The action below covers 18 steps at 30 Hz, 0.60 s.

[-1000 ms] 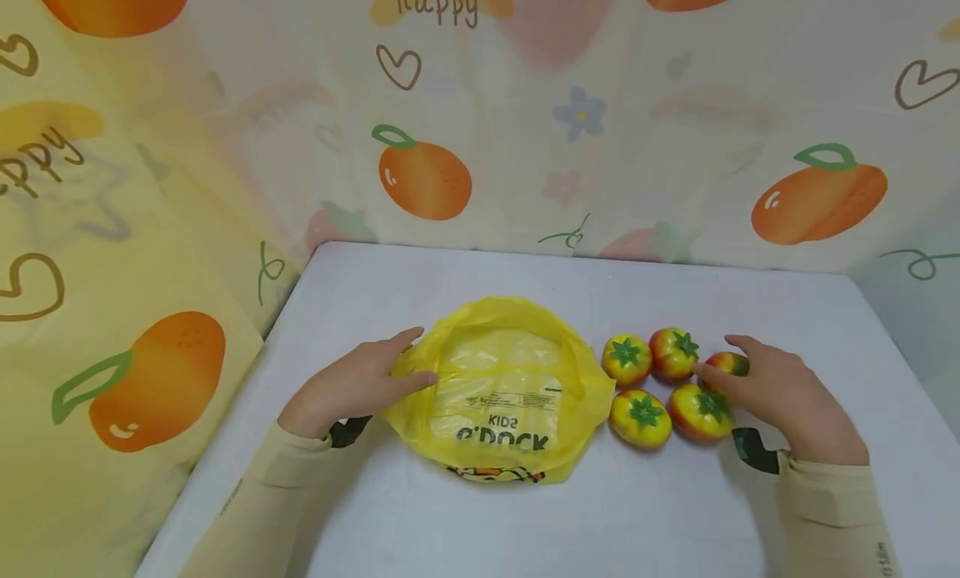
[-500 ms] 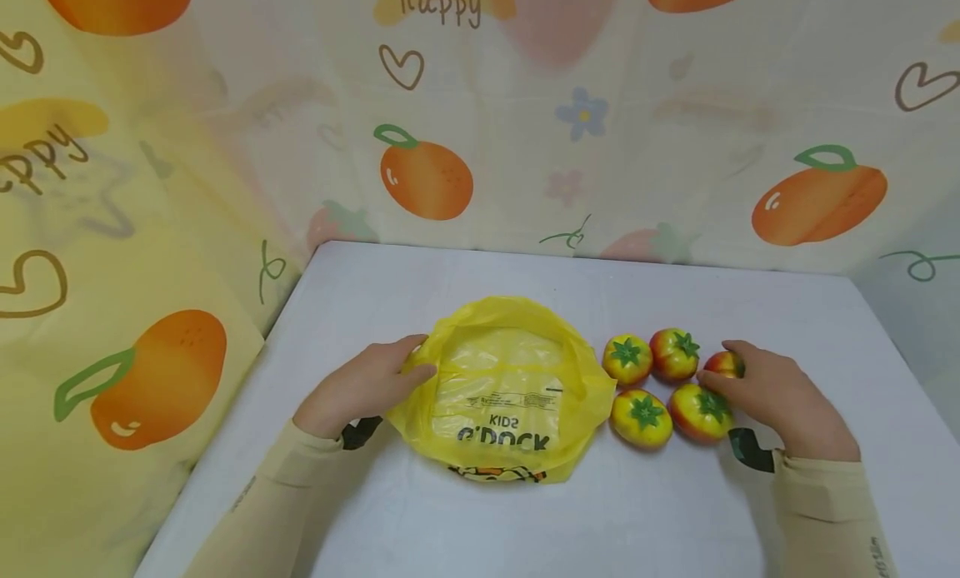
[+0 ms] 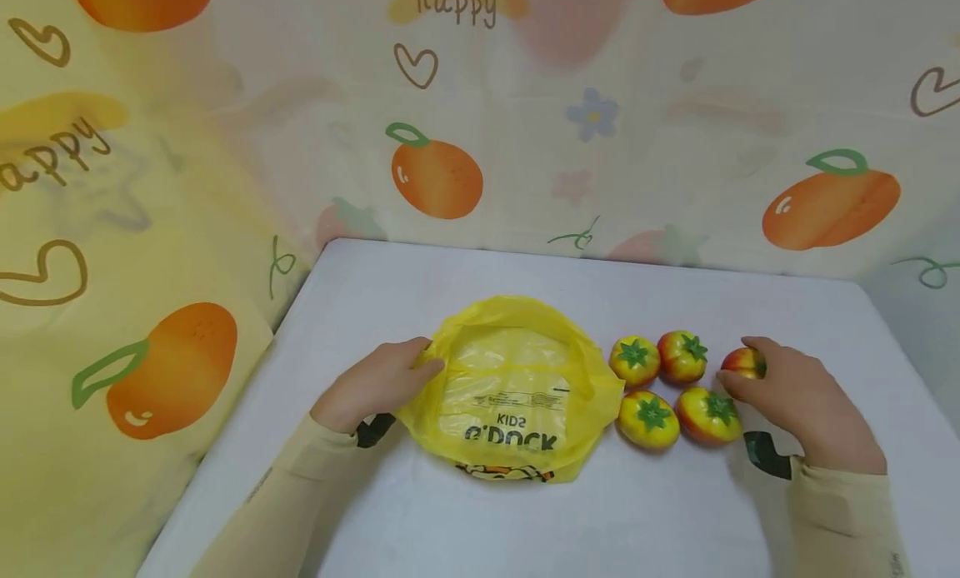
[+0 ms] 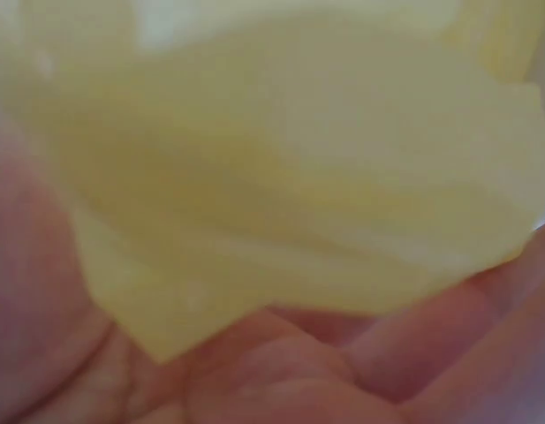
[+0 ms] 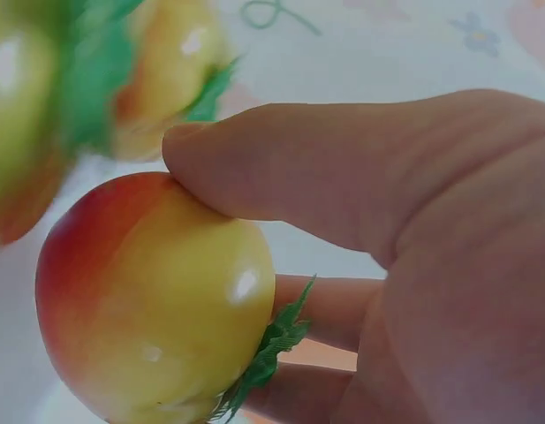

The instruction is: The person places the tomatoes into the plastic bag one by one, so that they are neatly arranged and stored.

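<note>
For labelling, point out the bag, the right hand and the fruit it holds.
Bag [image 3: 510, 371], head view: inside surface.
Right hand [image 3: 813, 407], head view: back of the hand.
Fruit [image 5: 157, 291], right wrist view: yellow skin.

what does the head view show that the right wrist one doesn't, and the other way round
Only the head view: the yellow bag with its dark lettering, the left hand at its rim, and all four loose fruits; the right wrist view catches only parts of some.

Only the right wrist view: the fingers behind the green leaves of the held fruit, and that fruit's broad, glossy yellow side.

Both: the right hand with its thumb on the held fruit, some loose fruit, and the printed backdrop.
</note>
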### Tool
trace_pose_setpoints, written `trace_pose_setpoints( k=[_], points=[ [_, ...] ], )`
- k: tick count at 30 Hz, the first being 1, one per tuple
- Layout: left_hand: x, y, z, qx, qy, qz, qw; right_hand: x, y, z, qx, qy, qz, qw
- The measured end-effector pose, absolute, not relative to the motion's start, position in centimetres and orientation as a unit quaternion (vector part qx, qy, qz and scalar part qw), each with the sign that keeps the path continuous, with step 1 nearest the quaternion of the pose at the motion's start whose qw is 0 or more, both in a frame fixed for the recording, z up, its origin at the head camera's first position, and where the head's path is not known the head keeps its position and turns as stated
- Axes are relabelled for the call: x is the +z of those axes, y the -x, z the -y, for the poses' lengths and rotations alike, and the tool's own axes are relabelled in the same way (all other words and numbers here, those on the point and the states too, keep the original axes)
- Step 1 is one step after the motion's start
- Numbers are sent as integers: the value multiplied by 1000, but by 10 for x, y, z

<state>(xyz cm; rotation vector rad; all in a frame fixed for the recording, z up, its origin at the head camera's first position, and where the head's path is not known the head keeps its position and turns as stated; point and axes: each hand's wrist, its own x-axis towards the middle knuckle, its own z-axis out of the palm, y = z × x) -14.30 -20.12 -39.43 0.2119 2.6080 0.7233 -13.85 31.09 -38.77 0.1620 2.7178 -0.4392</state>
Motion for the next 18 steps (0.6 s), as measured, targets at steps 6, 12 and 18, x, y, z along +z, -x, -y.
trace_pose_setpoints(
  k=[6,12,18],
  points=[
    [-394,143,200,254,-82,-942,202,-366,136,-284,-163,-18,-976,146],
    [-395,144,200,253,-80,-942,204,-338,142,-219,-188,22,-976,106],
    [-396,144,202,264,-77,-941,200,-332,148,-145,-198,74,-974,85]
  ],
)
